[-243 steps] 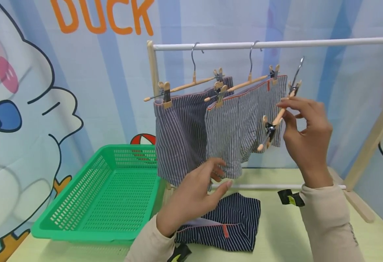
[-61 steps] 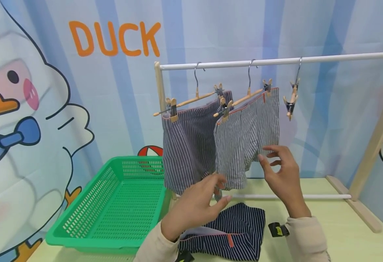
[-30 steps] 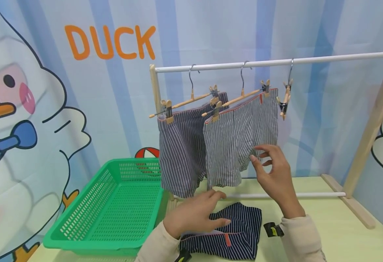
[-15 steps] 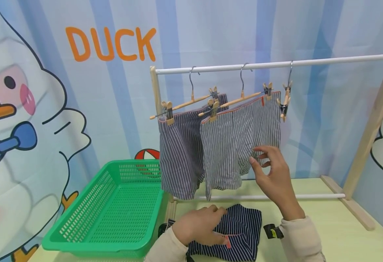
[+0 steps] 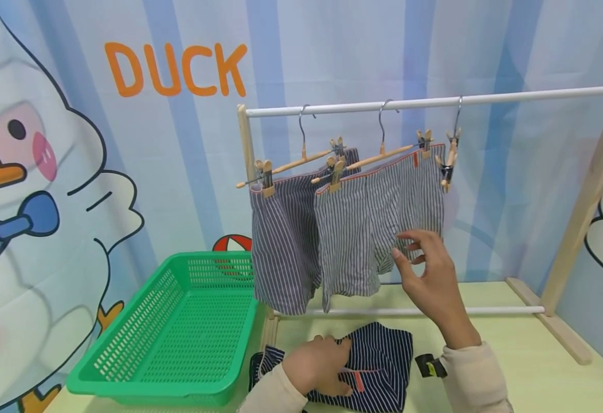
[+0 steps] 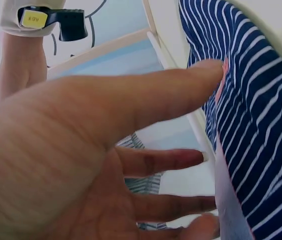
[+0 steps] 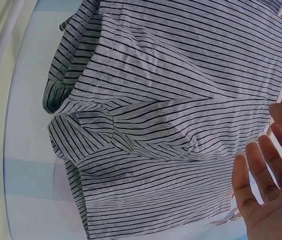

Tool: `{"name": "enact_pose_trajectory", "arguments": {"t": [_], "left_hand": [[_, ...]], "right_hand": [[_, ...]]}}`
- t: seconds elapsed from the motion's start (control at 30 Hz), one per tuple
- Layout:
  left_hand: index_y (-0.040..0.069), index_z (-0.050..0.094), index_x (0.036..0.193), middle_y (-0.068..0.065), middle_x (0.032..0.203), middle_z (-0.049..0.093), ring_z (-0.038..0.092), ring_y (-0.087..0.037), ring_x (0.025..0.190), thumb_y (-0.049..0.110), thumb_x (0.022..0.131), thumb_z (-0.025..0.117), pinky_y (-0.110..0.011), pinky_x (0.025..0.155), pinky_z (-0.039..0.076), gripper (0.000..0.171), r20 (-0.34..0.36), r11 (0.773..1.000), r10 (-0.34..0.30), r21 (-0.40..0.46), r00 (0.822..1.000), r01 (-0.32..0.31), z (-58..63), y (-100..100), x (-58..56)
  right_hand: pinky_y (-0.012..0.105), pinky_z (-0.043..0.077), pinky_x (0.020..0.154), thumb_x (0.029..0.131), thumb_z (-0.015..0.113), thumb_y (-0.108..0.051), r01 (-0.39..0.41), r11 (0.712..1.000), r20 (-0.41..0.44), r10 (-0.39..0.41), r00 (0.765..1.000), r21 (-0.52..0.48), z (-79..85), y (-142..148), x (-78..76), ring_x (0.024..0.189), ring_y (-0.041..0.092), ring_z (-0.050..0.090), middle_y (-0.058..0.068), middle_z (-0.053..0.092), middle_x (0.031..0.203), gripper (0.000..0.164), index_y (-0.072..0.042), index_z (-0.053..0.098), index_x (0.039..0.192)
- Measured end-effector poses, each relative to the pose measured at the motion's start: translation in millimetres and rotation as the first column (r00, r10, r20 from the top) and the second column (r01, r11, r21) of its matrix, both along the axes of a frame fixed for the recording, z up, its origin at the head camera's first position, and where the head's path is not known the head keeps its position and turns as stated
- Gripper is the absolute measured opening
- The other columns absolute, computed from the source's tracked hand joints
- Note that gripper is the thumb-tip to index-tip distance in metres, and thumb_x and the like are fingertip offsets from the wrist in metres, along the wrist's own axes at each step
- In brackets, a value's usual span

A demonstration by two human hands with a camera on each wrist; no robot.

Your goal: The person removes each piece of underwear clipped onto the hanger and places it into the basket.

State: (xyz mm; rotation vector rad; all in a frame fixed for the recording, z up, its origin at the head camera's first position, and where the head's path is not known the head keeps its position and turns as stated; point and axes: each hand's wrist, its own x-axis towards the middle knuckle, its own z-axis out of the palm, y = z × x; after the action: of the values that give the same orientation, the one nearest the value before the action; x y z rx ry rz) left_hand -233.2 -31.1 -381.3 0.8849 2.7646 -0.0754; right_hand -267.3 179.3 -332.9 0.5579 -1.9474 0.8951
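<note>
A folded pair of navy shorts (image 5: 386, 347) with white stripes and a red tag lies on the table. My left hand (image 5: 318, 365) is low over it, fingers spread. In the left wrist view its thumb (image 6: 166, 92) reaches the striped cloth (image 6: 261, 110) beside the red tag, and the other fingers extend along the waistband's far side. My right hand (image 5: 431, 281) is raised in front of the grey striped shorts (image 5: 353, 229), loosely curved and holding nothing. Those shorts hang from a clip hanger (image 5: 383, 155). Darker striped shorts (image 5: 281, 246) hang to their left.
A white rail (image 5: 518, 96) on a wooden frame (image 5: 585, 212) carries the hangers. One bare clip hanger (image 5: 450, 162) hangs right of the grey shorts. On the left stands a green perforated basket (image 5: 245, 338) with nothing in it. A cartoon curtain (image 5: 177, 155) forms the backdrop.
The bare hanger, earlier pinched in my right hand, now hangs on the rail. My right hand has come down before the grey shorts. My left hand has lowered onto the navy shorts.
</note>
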Motion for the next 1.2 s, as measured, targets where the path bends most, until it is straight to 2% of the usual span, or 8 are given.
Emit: {"name": "enact_pose_trajectory", "arguments": {"t": [0.23,0.4,0.53,0.63,0.77,0.9,1.07,1.2], "left_hand": [[0.012,0.041,0.140,-0.008,0.116,0.061,0.057,-0.023,0.102,0.045,0.082,0.069,-0.039,0.081,0.052,0.072,0.060,0.999,0.029,0.018,0.998,-0.030,-4.3,2.8,-2.8],[0.012,0.041,0.140,-0.004,0.100,0.066,0.059,-0.021,0.095,0.043,0.082,0.069,-0.037,0.080,0.053,0.072,0.065,0.999,0.035,0.023,0.997,-0.036,-8.8,3.7,-5.4],[0.012,0.041,0.140,0.000,0.084,0.067,0.061,-0.019,0.087,0.039,0.083,0.069,-0.036,0.083,0.051,0.070,0.098,0.999,0.043,0.015,0.994,-0.044,-12.5,5.3,-8.0],[0.011,0.042,0.140,0.001,0.083,0.067,0.060,-0.020,0.089,0.037,0.083,0.070,-0.036,0.088,0.049,0.069,0.107,0.999,0.046,0.000,0.993,-0.047,-14.6,6.5,-9.3],[0.012,0.044,0.138,0.000,0.087,0.067,0.059,-0.024,0.096,0.037,0.080,0.073,-0.037,0.088,0.049,0.069,0.082,0.998,0.054,-0.019,0.995,-0.053,-16.4,8.4,-9.8],[0.015,0.045,0.138,-0.004,0.100,0.068,0.058,-0.025,0.099,0.035,0.079,0.074,-0.038,0.087,0.050,0.068,0.088,0.997,0.058,-0.048,0.994,-0.054,-17.0,9.7,-10.4],[0.022,0.047,0.136,-0.005,0.117,0.062,0.054,-0.025,0.107,0.028,0.084,0.068,-0.038,0.088,0.049,0.055,0.127,0.995,0.063,-0.081,0.990,-0.053,-17.7,8.9,-10.3],[0.022,0.051,0.131,-0.005,0.117,0.060,0.053,-0.025,0.103,0.022,0.087,0.062,-0.037,0.081,0.049,0.045,0.121,0.996,0.054,-0.082,0.991,-0.044,-17.1,7.7,-9.5]], "right_hand": [[0.042,0.048,0.067,0.088,0.063,-0.005,0.000,1.000,0.008,0.000,1.000,0.003,-0.5,0.1,0.5,0.093,0.023,0.053,0.013,0.054,0.112,0.031,-0.002,0.056,0.117],[0.041,0.048,0.067,0.088,0.063,-0.006,0.006,1.000,0.024,-0.006,1.000,0.006,-1.3,1.1,-0.1,0.093,0.022,0.052,0.013,0.053,0.113,0.030,-0.002,0.056,0.117],[0.041,0.048,0.068,0.088,0.063,-0.006,0.003,1.000,0.033,-0.003,0.999,0.010,-1.7,2.0,-0.3,0.093,0.022,0.052,0.013,0.052,0.115,0.031,-0.003,0.056,0.118],[0.041,0.048,0.068,0.088,0.063,-0.006,-0.001,1.000,0.036,0.001,0.999,0.015,-2.0,2.4,-0.2,0.094,0.023,0.052,0.014,0.051,0.117,0.032,-0.003,0.056,0.119],[0.042,0.048,0.069,0.088,0.063,-0.006,-0.004,1.000,0.043,0.003,0.999,0.020,-2.2,2.5,-0.1,0.094,0.024,0.052,0.014,0.051,0.117,0.031,-0.003,0.056,0.119],[0.044,0.048,0.070,0.089,0.062,-0.008,-0.005,1.000,0.056,0.004,0.998,0.022,-1.9,2.3,0.4,0.095,0.024,0.052,0.014,0.051,0.117,0.031,-0.005,0.056,0.119],[0.045,0.048,0.070,0.090,0.062,-0.009,-0.005,1.000,0.071,0.003,0.997,0.019,-1.3,1.6,1.9,0.097,0.024,0.052,0.014,0.051,0.118,0.030,-0.006,0.056,0.119],[0.045,0.048,0.070,0.090,0.062,-0.009,-0.009,1.000,0.072,0.008,0.997,0.019,-0.3,1.3,2.6,0.097,0.023,0.052,0.014,0.051,0.118,0.030,-0.004,0.056,0.119]]}}
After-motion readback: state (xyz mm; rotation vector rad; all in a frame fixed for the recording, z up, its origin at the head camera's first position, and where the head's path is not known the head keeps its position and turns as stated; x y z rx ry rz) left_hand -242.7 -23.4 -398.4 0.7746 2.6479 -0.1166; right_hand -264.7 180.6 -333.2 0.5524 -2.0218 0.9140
